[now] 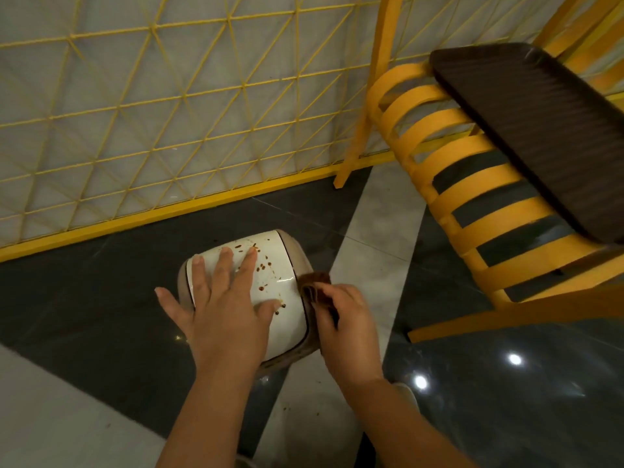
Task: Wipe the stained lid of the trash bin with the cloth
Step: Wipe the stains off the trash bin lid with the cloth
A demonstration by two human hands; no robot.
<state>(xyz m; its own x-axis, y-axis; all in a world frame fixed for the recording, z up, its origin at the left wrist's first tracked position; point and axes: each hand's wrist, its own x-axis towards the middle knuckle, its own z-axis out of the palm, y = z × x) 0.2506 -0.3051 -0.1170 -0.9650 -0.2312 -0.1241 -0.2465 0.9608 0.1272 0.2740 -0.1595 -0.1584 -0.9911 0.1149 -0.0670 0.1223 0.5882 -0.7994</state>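
Trash bin, white lid [270,265], brown-spotted; on dark floor [101,292] beside yellow fence.
Left hand [223,305] spread flat on lid, apparently steadying it. Right hand [341,315] pinches folded brown cloth [314,285] at lid's right edge, likely poised to wipe. Stains uncleaned. Yellow slatted chair [472,184] stands near, right.

left hand [224,307] flat on stained lid [270,265]; right hand [344,314] grips cloth [315,287] (brown).
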